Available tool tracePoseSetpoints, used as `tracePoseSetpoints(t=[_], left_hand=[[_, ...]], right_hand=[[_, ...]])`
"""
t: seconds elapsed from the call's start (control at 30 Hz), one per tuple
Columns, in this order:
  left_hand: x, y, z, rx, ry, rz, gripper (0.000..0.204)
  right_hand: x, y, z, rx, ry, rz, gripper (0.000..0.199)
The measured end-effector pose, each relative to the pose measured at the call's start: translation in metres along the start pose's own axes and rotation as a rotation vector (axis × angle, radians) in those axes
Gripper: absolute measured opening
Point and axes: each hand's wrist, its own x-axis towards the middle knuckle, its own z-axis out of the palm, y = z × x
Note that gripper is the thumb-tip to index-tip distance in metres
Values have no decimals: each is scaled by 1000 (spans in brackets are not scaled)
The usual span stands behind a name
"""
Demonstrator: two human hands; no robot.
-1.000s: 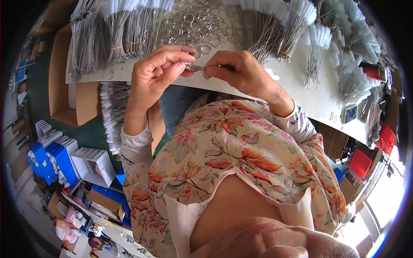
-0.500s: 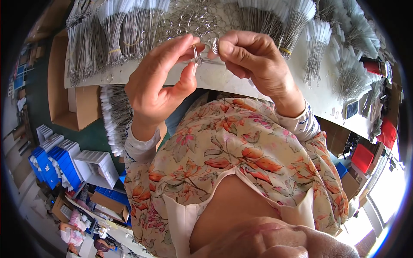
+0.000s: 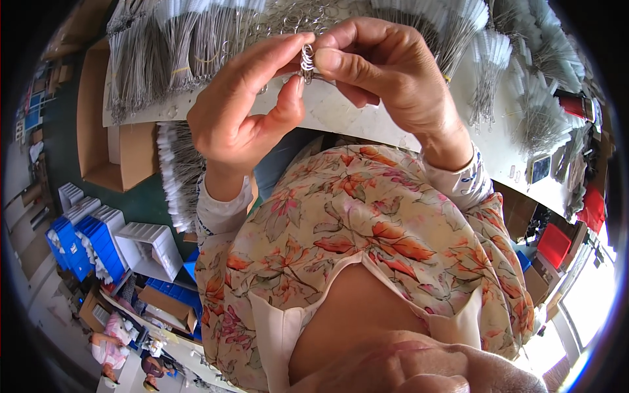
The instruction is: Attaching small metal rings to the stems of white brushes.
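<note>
Left hand (image 3: 239,108) held part open, palm curved, thumb and forefinger set apart with the ring cluster (image 3: 306,60) spanned between their tips. Right hand (image 3: 393,69) closed more tightly – thumb and forefinger pinched at the cluster's right side, other fingers curled under. Cluster thus located between both sets of fingertips, in front of the bench (image 3: 367,121). How the load is shared between the hands cannot be told.

Risk, as judged: rings could be spilled if either pinch were eased unevenly, since smooth round wire offers little to grip. Rings could also be snagged on one another where they overlap; a dropped one could be lost among the loose rings (image 3: 288,18) beyond, or over the near bench edge.

Materials: rings bright, silvery, rounded, stacked nearly edge-on like a short spring. Behind, loose rings spread flat and glinting. To either side, left bundles (image 3: 187,46) and right bundles (image 3: 452,39) of thin grey wire stems are laid, topped with pale, bristly heads. Bench surface pale and smooth. Further out: a brown cardboard box (image 3: 101,124), open; a white bin (image 3: 151,245) and blue bins (image 3: 98,242), hard-edged plastic.
</note>
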Motion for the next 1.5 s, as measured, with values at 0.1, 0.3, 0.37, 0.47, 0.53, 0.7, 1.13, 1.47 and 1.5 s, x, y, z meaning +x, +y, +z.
tracePoseSetpoints(t=[0.1,0.3,0.37,0.47,0.53,0.7,1.13,1.47,1.5], left_hand=[[1,2,0,-96,-5,-22,31],[-1,7,-3,-75,-21,-125,28],[-3,2,-1,8,-7,-47,28],[-4,0,2,58,40,-1,29],[-7,0,1,23,73,-39,31],[-5,-1,2,32,83,14,32],[-8,-2,-5,-83,11,30,29],[0,12,-16,-291,-43,-355,32],[0,14,-16,-291,-38,-349,31]], right_hand=[[0,0,-7,-98,-14,-32,16],[1,1,-7,-160,-58,-11,18],[3,10,-8,201,-60,124,20],[1,20,-8,265,-21,51,21],[0,13,-5,234,-32,57,19],[9,0,-9,335,-258,124,16],[18,-4,-20,-40,-282,218,16],[1,18,-1,-110,-118,-73,14],[1,25,1,52,-95,-125,14]])
